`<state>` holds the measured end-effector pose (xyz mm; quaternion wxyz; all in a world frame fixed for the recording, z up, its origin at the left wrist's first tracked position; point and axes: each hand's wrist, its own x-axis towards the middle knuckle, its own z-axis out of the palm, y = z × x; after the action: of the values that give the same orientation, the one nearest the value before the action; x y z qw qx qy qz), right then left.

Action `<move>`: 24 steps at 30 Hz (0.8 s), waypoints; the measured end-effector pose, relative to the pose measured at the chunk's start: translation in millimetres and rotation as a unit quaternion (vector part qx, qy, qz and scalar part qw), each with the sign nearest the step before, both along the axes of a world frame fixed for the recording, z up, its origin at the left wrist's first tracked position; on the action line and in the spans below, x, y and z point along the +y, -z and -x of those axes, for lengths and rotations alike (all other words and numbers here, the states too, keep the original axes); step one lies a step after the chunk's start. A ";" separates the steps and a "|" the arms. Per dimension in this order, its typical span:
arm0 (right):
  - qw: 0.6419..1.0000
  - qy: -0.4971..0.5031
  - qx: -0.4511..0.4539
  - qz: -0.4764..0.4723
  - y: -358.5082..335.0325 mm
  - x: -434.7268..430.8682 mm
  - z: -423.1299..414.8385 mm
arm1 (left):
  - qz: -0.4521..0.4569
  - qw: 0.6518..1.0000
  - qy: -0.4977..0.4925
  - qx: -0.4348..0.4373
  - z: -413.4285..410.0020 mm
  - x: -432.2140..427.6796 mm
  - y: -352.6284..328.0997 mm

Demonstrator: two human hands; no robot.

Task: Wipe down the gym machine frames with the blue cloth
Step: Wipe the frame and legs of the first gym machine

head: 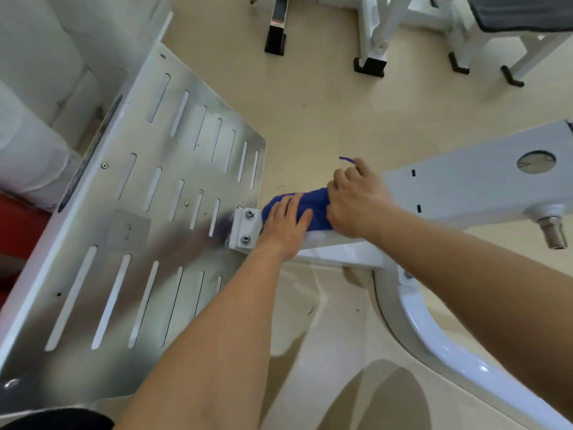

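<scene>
While the blue cloth (314, 206) lies bunched on the white frame bar (338, 251) just beside the bolted bracket (245, 228), left hand (285, 223) presses it flat, fingers straight. Right hand (356, 201), fingers curled, grips the cloth's other end.

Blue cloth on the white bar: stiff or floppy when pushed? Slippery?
Probably floppy: the blue cloth bunches and drapes over the white frame bar under the left hand. Likely light, since the right hand gathers its end in curled fingers. It should slide readily on the glossy paint, though its loose thread could snag.
</scene>
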<state>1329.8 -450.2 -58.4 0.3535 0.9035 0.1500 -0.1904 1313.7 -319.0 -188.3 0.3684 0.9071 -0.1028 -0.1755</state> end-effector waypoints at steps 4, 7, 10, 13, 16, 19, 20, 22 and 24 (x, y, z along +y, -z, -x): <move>1.000 -0.001 0.016 0.001 41.2 34.0 -1.9 | -0.183 0.979 0.086 -0.022 -10.4 22.2 37.7; 1.000 -0.014 0.003 0.002 36.1 29.0 -3.0 | -0.202 0.974 0.088 -0.044 -16.7 17.8 35.2; 1.000 -0.001 -0.005 -0.003 3.8 1.4 4.2 | -0.163 0.979 0.105 -0.059 -12.7 -8.9 7.7; 1.000 0.005 -0.026 0.000 -43.2 -37.9 14.2 | -0.179 0.966 0.153 -0.103 -1.2 -45.3 -28.9; 0.998 0.012 -0.057 -0.003 -87.4 -73.7 27.1 | -0.176 0.964 0.153 -0.127 14.1 -77.3 -66.9; 0.997 0.027 -0.075 0.007 -122.6 -100.8 37.0 | -0.168 0.957 0.170 -0.167 19.0 -104.8 -97.0; 0.996 0.031 -0.082 0.009 -133.0 -108.2 38.9 | -0.166 0.954 0.176 -0.175 16.8 -113.3 -106.1; 0.994 0.048 -0.095 0.012 -154.1 -123.6 43.1 | -0.138 0.959 0.183 -0.166 10.7 -131.5 -123.4; 0.991 0.071 -0.114 0.012 -170.8 -137.3 45.0 | -0.081 0.971 0.173 -0.142 4.7 -152.6 -141.1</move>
<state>1284.8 -587.5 112.4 0.3651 0.9232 0.0422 -0.1128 1309.0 -471.6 -47.2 0.2397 0.9180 -0.2948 -0.1137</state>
